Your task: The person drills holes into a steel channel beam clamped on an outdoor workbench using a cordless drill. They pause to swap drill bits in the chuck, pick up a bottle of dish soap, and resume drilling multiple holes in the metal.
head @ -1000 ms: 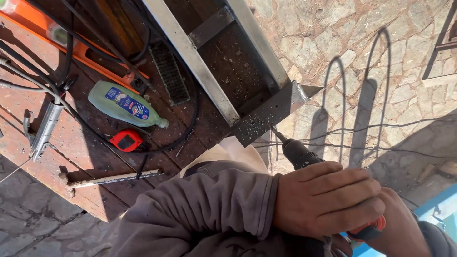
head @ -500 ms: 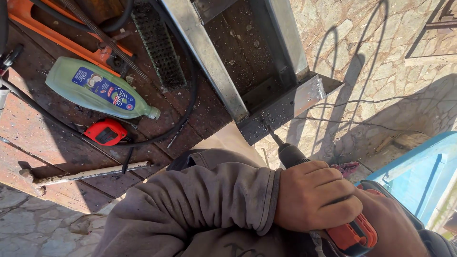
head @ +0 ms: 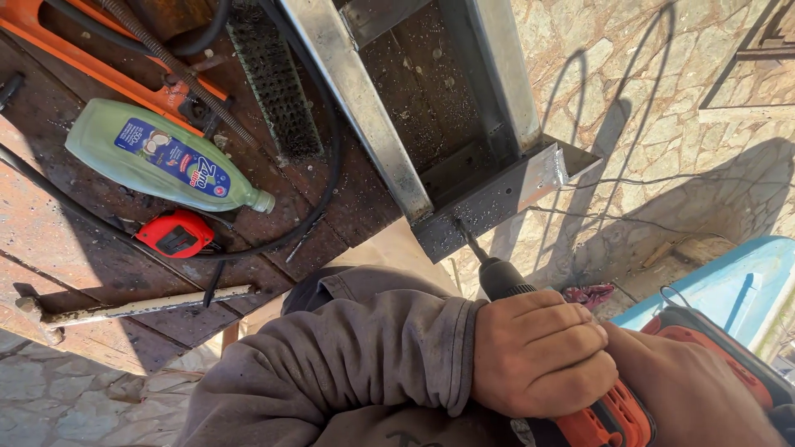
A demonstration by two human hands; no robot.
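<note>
My left hand [head: 542, 352] wraps around the body of an orange and black power drill [head: 596, 414], just behind its black chuck [head: 501, 280]. My right hand [head: 687, 389] grips the drill's rear part at the lower right. The drill bit [head: 469, 237] touches the end face of a grey metal frame [head: 489, 203] that lies on a rusty brown worktable [head: 66, 223]. Metal shavings speckle the frame's end.
On the table lie a green plastic bottle [head: 161, 161], a red tape measure [head: 175, 234], a wire brush [head: 277, 83], a black cable [head: 331, 157] and a pale metal rod [head: 141, 305]. Stone paving [head: 662, 108] spreads to the right; a blue object [head: 729, 285] sits at the lower right.
The view has closed in on the frame's end and shifted left. The drill and both hands stay pressed against the frame's end face, with more of the orange drill body showing.
</note>
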